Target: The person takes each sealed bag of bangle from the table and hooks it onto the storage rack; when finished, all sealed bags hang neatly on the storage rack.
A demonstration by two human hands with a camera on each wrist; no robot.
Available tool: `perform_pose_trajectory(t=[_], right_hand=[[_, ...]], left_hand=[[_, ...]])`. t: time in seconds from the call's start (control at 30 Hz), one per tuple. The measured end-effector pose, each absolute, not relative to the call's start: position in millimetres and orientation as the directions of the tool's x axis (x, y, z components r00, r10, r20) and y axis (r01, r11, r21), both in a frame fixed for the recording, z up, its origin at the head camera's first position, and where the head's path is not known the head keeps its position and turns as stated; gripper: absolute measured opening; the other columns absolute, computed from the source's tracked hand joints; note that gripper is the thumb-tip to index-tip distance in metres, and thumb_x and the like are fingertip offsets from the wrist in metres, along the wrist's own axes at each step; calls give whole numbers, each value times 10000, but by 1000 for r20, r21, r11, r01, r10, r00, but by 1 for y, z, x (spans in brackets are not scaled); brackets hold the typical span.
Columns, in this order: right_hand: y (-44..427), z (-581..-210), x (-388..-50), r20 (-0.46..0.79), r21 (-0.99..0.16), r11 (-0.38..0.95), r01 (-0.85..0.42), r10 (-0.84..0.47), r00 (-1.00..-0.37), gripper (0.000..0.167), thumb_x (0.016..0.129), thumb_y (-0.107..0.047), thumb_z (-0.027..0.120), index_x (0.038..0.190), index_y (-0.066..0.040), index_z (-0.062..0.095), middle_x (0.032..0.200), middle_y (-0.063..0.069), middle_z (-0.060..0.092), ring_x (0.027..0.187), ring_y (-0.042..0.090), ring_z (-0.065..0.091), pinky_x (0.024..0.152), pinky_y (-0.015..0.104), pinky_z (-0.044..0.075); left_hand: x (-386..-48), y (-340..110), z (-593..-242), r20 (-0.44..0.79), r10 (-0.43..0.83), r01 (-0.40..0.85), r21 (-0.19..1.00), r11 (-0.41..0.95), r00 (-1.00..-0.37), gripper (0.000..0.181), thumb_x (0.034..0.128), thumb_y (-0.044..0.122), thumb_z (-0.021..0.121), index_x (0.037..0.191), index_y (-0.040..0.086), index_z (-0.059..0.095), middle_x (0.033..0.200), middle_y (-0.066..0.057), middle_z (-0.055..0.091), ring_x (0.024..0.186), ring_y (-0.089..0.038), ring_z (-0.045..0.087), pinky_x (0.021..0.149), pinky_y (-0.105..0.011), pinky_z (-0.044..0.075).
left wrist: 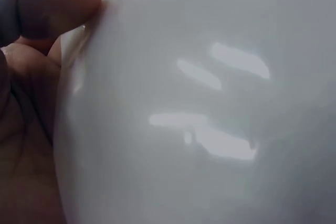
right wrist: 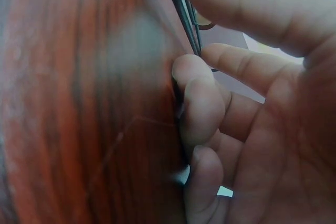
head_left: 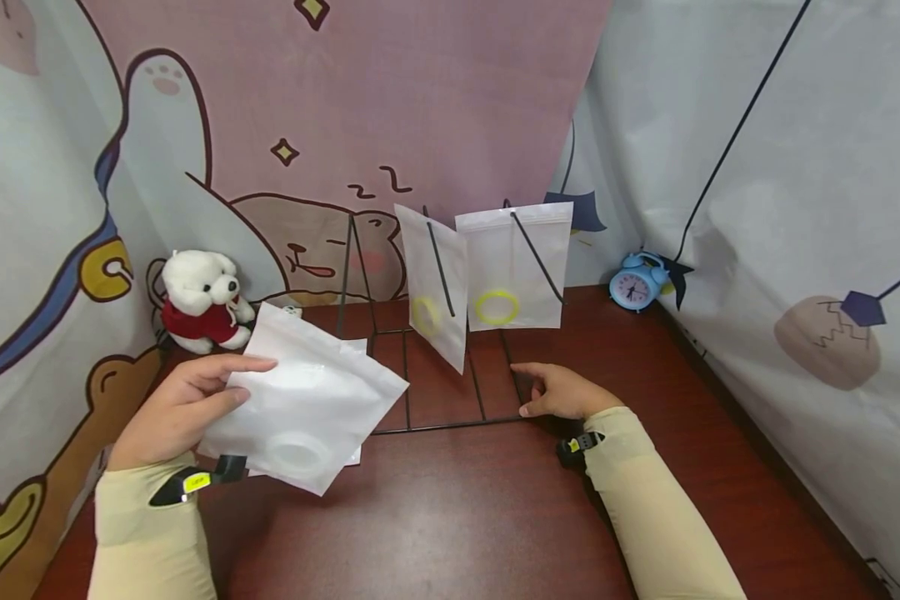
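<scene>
Head view: the left hand (head_left: 180, 404) is pinching a white pouch (head_left: 311, 396) on its right, the right hand (head_left: 564, 392) gripping a wire rack (head_left: 450, 426) on its left. Left wrist: the thumb (left wrist: 65, 3) is pressing the pouch's edge. Right wrist: fingers (right wrist: 205, 108) are resting curled; keeping the rack steady seems wise.

You saw an evenly bright head view, with soft glare on the counter (head_left: 420, 492); your left wrist view showed white reflections streaking the blurry bag (left wrist: 136, 93).
</scene>
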State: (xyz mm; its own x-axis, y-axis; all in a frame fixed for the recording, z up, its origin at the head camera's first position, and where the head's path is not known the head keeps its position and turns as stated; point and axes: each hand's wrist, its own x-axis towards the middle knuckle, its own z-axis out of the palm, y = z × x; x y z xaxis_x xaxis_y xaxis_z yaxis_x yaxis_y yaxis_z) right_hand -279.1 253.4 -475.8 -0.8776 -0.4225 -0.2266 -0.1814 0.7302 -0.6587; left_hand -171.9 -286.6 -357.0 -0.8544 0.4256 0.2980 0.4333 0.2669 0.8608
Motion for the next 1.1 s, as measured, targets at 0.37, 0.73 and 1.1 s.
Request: perform_pose_trajectory(t=[0.37,0.73,1.1], right_hand=[[254,-477,-280,-234,-663,728,-175,-423,-876,815,902,-195,850,1604,-119,445,776,25,612,711,161,559,649,306,472],[254,-476,-280,-237,-667,726,-169,-422,-875,815,901,-192,850,1604,-119,446,773,26,610,711,161,560,646,312,471],[253,-474,-277,-244,-671,726,-151,-408,-880,810,903,-176,848,1605,-131,446,774,35,610,709,170,558,654,323,471]], left_hand=[[-176,-279,-360,269,388,373,901,221,-881,344,1048,-57,539,1373,-31,650,1070,-48,774,905,-181,730,744,-316,614],[-175,-274,-359,250,375,338,922,190,-893,362,1059,-39,529,1409,-39,621,1235,-17,754,963,-214,740,786,-365,646],[-179,-269,-361,274,357,367,902,228,-893,380,1068,-26,526,1439,-13,609,1246,2,749,953,-186,724,789,-282,599]])
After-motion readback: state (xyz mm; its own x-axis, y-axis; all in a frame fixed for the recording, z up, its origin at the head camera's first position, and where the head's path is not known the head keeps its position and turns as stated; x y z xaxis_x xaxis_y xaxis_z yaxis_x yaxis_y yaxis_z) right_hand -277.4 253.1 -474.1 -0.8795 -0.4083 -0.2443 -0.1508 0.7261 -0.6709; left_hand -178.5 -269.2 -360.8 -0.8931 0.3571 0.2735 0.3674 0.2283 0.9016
